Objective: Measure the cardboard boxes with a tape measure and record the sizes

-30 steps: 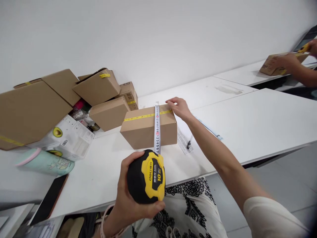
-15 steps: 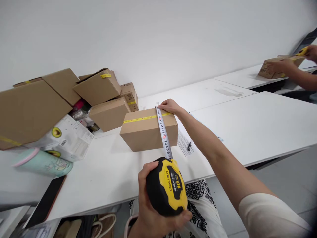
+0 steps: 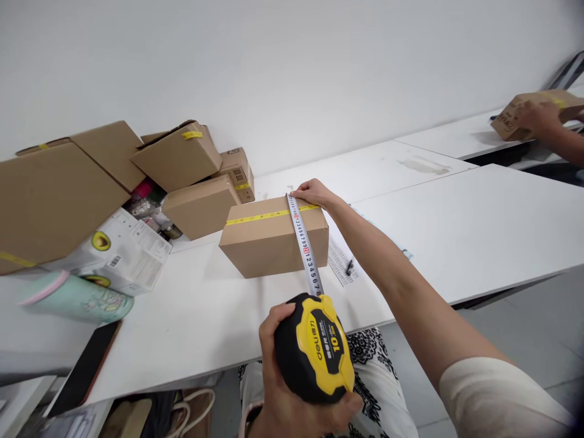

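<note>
One tape measure (image 3: 314,350) crosses carton (image 3: 262,250)

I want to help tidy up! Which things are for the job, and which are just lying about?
For the job: tape measure, in the left hand; box under its blade, by the right hand; perhaps pen and sheet.
Lying about, it seems: tumbler; white carton; stacked boxes.
</note>
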